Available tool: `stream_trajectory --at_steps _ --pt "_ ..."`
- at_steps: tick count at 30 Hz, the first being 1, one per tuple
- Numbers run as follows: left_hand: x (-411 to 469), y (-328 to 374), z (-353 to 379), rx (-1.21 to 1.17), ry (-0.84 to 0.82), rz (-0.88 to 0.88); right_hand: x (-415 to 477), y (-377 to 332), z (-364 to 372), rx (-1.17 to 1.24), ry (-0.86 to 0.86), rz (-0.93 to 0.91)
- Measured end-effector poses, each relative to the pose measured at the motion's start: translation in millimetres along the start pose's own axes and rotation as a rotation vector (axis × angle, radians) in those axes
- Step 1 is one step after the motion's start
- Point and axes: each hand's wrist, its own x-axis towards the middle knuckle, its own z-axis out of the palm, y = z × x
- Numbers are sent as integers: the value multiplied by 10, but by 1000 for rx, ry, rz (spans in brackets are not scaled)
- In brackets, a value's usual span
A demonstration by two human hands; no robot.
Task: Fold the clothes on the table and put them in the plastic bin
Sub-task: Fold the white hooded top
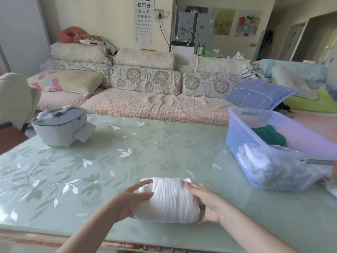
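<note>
Hands close on a folded white garment (167, 201), a soft, finely ribbed bundle with rounded ends, lying on the near part of the table (164, 143), whose glossy pale-green top carries a white leaf-and-flower pattern. The left hand (130, 200) curls its fingers round the bundle's left end; the right hand (207, 202) clasps the right end, thumb tucked under the near edge. To the right, apart from the bundle, stands the plastic bin (237, 128), translucent, bluish and round-cornered, its right side cut off by the frame; a dark green cloth (269, 134) shows inside, the other fabrics blurred behind the wall. A rounded matte grey box (60, 128) with a white sheet hanging from its slot sits at the table's left.
</note>
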Motion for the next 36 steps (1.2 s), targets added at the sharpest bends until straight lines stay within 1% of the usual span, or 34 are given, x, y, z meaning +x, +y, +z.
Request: stream_trajectory --at_steps 3,7,9,13,18,22,25,27,30,33,36 --pt "27 1 180 -31 86 77 66 1 24 32 94 -97" --pt "62 109 471 8 125 199 32 -91 -139 32 211 -205" --pt "104 240 638 10 140 269 -49 -217 -284 45 219 -249" --pt "234 616 949 62 192 351 -268 -577 -637 17 214 -354" --pt "342 1087 1299 115 155 420 -509 -999 -1046 -20 180 -449" --pt "449 1521 1625 130 119 498 -676 -1438 -1374 -54 210 -536" --pt "645 1876 2052 164 132 547 -812 -1867 -1767 -32 246 -587" --pt "808 2069 2406 197 130 558 -871 -2146 -2133 -49 301 -587" --pt "1134 2273 2955 192 84 533 -839 -2427 -2704 -101 388 -551" --pt "1557 2360 3401 219 77 502 -621 -2497 -3199 -84 464 -530" --pt "1945 2346 3733 300 127 402 -272 -2402 -3630 -54 504 -481"
